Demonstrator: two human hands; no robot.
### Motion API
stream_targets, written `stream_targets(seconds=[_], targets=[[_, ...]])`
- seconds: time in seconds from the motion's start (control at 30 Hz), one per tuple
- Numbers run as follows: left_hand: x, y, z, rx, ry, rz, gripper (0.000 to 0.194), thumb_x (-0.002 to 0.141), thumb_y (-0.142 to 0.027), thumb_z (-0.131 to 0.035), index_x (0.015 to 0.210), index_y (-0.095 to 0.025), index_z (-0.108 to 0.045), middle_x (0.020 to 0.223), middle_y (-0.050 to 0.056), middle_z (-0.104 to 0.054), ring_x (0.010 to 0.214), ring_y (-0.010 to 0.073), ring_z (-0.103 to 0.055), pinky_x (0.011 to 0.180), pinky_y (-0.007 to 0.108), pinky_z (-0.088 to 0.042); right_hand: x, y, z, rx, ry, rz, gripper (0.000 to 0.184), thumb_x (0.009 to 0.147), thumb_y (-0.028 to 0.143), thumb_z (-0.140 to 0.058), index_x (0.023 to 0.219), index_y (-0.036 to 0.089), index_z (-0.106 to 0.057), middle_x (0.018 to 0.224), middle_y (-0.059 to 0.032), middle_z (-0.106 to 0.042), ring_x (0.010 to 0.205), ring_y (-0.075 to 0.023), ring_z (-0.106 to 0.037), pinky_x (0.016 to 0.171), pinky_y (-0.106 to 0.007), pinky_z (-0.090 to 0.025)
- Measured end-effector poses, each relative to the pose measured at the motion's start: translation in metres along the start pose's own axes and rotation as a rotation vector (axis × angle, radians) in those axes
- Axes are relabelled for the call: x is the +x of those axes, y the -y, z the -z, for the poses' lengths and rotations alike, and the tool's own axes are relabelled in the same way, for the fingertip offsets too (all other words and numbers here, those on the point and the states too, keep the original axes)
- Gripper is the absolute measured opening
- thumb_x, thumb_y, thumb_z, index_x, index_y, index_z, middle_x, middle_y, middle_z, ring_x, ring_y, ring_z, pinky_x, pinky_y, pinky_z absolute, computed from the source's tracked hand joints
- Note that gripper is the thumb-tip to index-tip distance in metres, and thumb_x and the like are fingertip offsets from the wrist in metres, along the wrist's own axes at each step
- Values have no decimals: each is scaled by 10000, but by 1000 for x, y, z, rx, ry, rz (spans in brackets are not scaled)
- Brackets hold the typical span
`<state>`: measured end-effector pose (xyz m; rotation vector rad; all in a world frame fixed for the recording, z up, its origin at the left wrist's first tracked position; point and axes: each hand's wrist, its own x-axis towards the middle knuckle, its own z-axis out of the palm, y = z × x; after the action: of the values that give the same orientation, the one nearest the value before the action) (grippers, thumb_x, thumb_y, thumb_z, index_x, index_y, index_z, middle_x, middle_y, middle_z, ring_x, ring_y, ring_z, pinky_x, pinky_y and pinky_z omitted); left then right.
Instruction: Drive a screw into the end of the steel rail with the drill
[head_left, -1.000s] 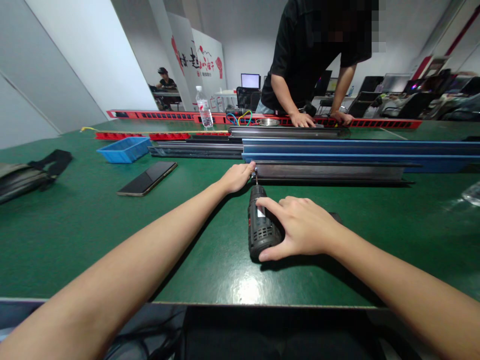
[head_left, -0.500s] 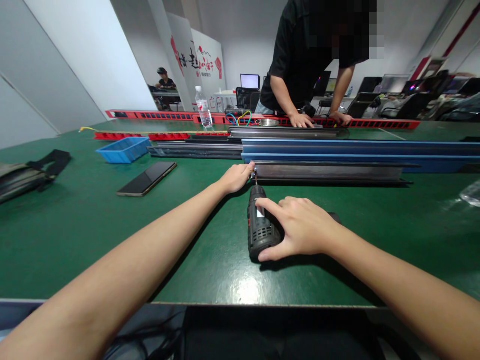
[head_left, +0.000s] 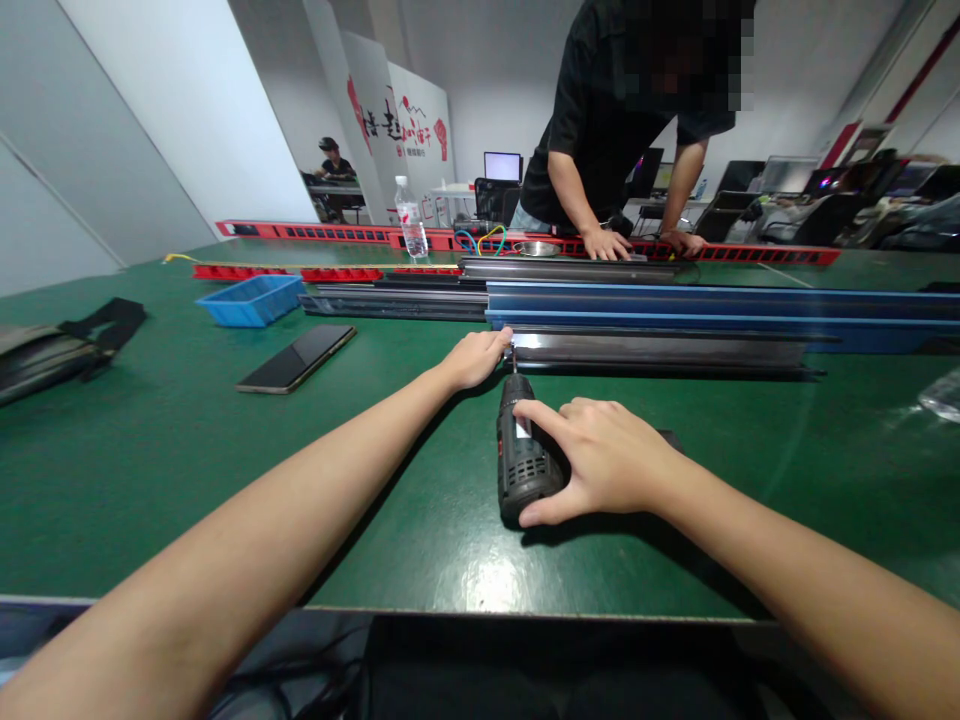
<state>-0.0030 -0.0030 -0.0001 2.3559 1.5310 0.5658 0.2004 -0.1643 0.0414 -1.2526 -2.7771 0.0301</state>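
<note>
Room: office-like interior, white walls and monitors behind; a co-worker (head_left: 600, 130) leans over the far side.
Table: green top (head_left: 150, 450), front edge nearest the wearer.
Drill: on its side at table height, below the left end of the grey profile (head_left: 660, 351); long axis runs away from the wearer, handle turned to the right.
Bit: tip (head_left: 514, 362) meets or nearly meets the profile's left end; contact cannot be confirmed.
Profile: long axis left to right, roughly square to the drill (head_left: 525, 470); lies just in front of the blue profile (head_left: 712, 302).
Right hand: grasping the drill (head_left: 600, 455), thumb by its rear, forefinger along the body; lower fingers hidden.
Left hand: at the profile's left end (head_left: 474, 360), fingertips just left of the bit; whether they pinch or only press cannot be told.
Nearer hand: left to the profile end and bit tip; right well back, behind the chuck.
Left side: phone (head_left: 296, 358) and blue tray (head_left: 244, 312), both apart from the hands.
Far side: bottle (head_left: 412, 230) upright near the red strip (head_left: 337, 233).
</note>
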Motion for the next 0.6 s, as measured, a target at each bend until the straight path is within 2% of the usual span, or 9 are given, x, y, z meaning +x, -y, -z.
stream_targets(seconds=[0.3, 0.6], targets=[[0, -2, 2, 32, 14, 16, 663, 1016, -511, -136, 721, -163, -617, 873, 140, -720, 930, 262, -684, 824, 314, -475, -1, 1, 1, -3, 1, -5, 1005, 710, 900, -536, 1437, 209, -474, 949, -153, -709, 868, -346, -668, 762, -424, -469], [-5, -6, -2, 66, -14, 56, 652, 1039, -517, -152, 973, -150, -686, 1095, 157, -735, 1049, 277, -683, 871, 322, -478, 3, 3, -1, -62, 14, 29, 1051, 736, 926, -450, 1471, 176, -445, 952, -180, -690, 877, -356, -654, 771, -457, -491]])
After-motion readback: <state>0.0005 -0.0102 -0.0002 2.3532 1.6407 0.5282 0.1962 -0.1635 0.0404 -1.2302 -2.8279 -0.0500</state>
